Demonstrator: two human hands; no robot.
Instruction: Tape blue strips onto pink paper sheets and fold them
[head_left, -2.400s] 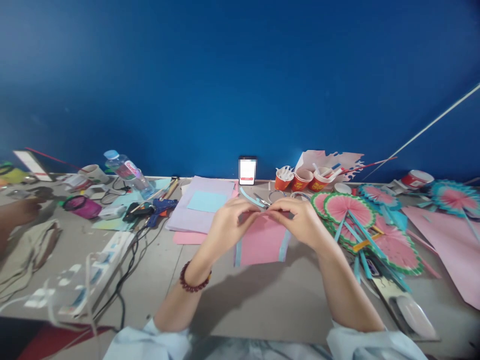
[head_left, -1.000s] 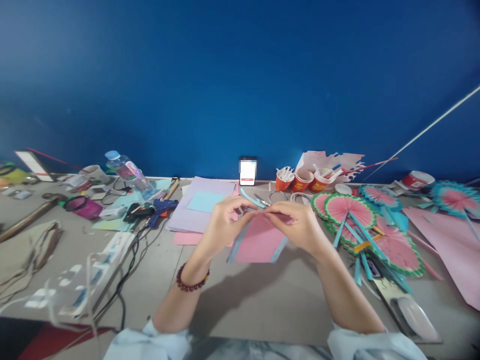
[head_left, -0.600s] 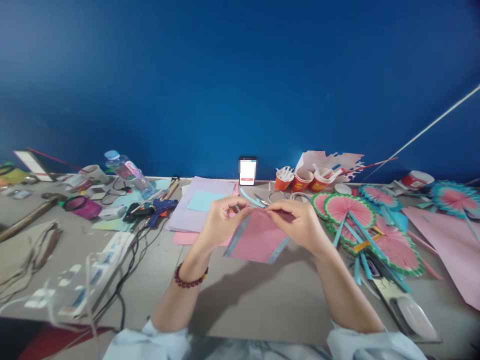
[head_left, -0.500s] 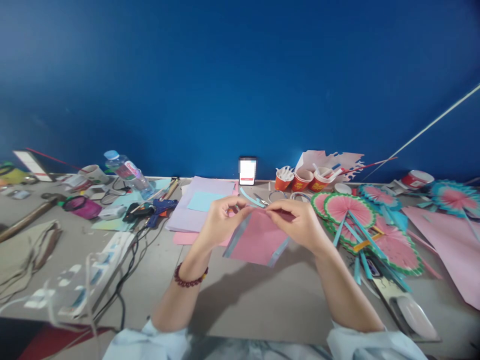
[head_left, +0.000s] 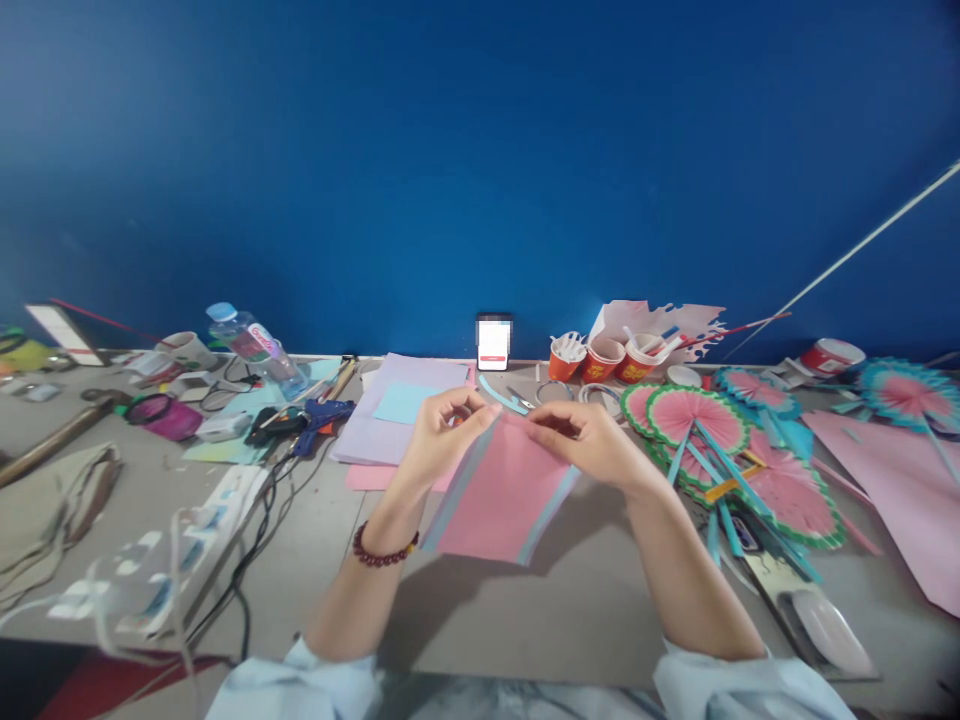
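Observation:
A sheet of pink paper (head_left: 506, 490) with a grey-blue strip along each side hangs slanting above the table. My left hand (head_left: 450, 430) pinches its top edge near the left corner. Close by, my right hand (head_left: 585, 440) grips the same edge further right, thumb against curled fingers. Beyond my hands lie a light blue paper strip (head_left: 501, 392) and what look like scissors (head_left: 523, 398), partly covered by the right hand. To the left rests a stack of lilac paper (head_left: 367, 430) with a light blue sheet (head_left: 405, 402) on top.
Watermelon-coloured paper fans (head_left: 697, 420) lie at the right, near red paper cups (head_left: 602, 360). A lit phone (head_left: 493, 343) leans against the blue wall. At left are a glue gun (head_left: 321, 422), a plastic bottle (head_left: 259, 345), a power strip (head_left: 199, 550) and cables.
The pink paper has tipped flatter, its lower edge coming down and towards me, so more of its face shows. Both hands keep their pinch on the top edge.

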